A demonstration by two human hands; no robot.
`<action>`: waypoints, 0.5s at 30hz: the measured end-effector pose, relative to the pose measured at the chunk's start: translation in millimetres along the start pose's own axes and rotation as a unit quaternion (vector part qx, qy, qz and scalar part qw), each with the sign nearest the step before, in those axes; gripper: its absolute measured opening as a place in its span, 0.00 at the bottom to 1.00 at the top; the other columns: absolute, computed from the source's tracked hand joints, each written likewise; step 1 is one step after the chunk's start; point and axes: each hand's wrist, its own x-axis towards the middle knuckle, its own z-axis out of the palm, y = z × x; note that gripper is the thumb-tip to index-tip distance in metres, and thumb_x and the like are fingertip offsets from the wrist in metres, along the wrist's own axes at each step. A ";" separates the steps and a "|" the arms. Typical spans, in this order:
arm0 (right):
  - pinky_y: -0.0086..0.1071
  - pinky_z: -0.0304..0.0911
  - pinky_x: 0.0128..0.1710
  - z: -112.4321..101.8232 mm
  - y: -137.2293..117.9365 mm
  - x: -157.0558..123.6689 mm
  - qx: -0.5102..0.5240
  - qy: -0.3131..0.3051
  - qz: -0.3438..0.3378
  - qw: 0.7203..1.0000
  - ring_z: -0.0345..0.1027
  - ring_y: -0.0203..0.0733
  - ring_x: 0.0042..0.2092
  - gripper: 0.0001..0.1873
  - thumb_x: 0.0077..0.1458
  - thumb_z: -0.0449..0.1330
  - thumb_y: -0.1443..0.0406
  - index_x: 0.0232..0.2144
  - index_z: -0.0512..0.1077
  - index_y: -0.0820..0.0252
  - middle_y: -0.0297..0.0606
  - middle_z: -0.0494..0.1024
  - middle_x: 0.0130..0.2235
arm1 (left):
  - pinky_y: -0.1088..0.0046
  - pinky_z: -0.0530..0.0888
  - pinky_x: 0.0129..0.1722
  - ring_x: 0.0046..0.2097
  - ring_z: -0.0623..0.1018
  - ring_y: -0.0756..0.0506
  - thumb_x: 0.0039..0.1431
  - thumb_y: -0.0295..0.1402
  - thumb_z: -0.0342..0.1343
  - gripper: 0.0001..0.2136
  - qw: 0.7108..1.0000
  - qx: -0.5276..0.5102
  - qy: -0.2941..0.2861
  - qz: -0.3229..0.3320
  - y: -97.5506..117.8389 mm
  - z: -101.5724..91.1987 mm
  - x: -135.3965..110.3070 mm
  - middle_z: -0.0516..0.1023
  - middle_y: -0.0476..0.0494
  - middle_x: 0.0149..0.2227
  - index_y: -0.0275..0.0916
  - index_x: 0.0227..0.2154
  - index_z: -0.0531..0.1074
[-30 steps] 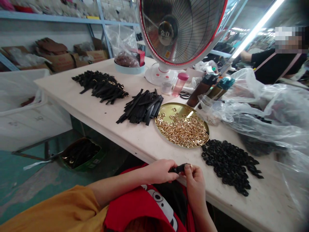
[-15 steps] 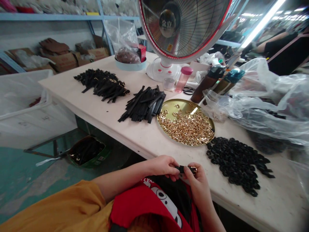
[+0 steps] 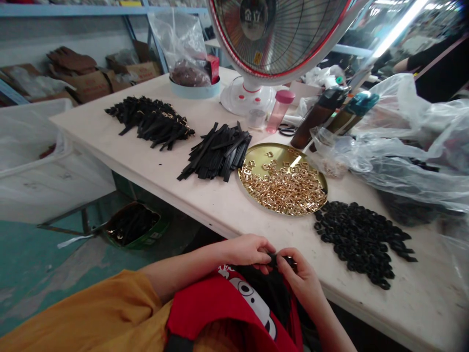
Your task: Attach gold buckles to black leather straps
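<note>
Between both hands, just off the table's front edge, is a short black strap (image 3: pixel 273 260); in the earlier frame a gold buckle showed at its right end. My left hand (image 3: pixel 252 250) pinches the strap's left end between thumb and fingers. My right hand (image 3: pixel 300 274) grips the right end, its thumb and fingers covering most of the buckle. Beyond the hands lies a round gold tray (image 3: pixel 273 150) holding many small gold buckles (image 3: pixel 286 190). A pile of small black loops (image 3: pixel 357 242) is to its right, and a stack of black straps (image 3: pixel 220 151) to its left.
Black straps with gold buckles (image 3: pixel 150 120) are heaped at the table's far left. A fan (image 3: pixel 249 95), a pink-capped bottle (image 3: pixel 280 112), dark bottles (image 3: pixel 318 117) and plastic bags (image 3: pixel 403 161) stand behind. A green bin (image 3: pixel 154 232) sits on the floor. Another person's dark sleeve (image 3: pixel 436 63) is at upper right.
The right fingers have closed further over the strap's buckle end, which now shows less. Both hands stay together in nearly the same place. The view has shifted slightly.
</note>
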 end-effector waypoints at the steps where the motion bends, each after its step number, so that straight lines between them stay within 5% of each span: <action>1: 0.29 0.61 0.26 0.3 -0.3 -0.1 -0.007 -0.010 -0.010 1.000 0.64 0.38 0.26 0.10 0.51 0.53 0.58 0.28 0.67 0.58 0.33 0.71 0.24 | 0.78 0.68 0.29 0.27 0.73 0.52 0.50 0.24 0.47 0.14 1.000 0.016 0.002 -0.001 0.6 0.3 -1.4 0.71 0.51 0.23 0.35 0.41 0.67; 5: 0.31 0.61 0.30 2.2 -1.8 -1.0 -0.021 -0.015 -0.031 0.999 0.66 0.39 0.29 0.09 0.50 0.55 0.58 0.28 0.69 0.57 0.34 0.73 0.27 | 0.77 0.68 0.29 0.30 0.75 0.49 0.50 0.26 0.47 0.16 0.992 0.119 0.028 0.013 3.5 4.4 -3.2 0.74 0.48 0.26 0.35 0.43 0.67; 9: 0.30 0.57 0.23 6.8 -1.8 -2.9 0.074 0.059 0.063 0.993 0.62 0.38 0.23 0.13 0.47 0.57 0.54 0.29 0.67 0.57 0.31 0.69 0.21 | 0.75 0.69 0.35 0.35 0.75 0.48 0.50 0.28 0.49 0.18 0.984 0.162 0.057 0.047 7.5 2.6 -2.0 0.76 0.45 0.32 0.34 0.47 0.64; 15: 0.30 0.56 0.21 15.6 -0.8 -3.8 0.097 0.083 0.088 0.988 0.60 0.37 0.22 0.16 0.47 0.57 0.52 0.31 0.65 0.57 0.30 0.68 0.21 | 0.76 0.69 0.30 0.25 0.73 0.52 0.51 0.25 0.48 0.06 0.998 0.059 0.005 -0.014 7.2 -4.7 2.1 0.71 0.52 0.19 0.35 0.27 0.69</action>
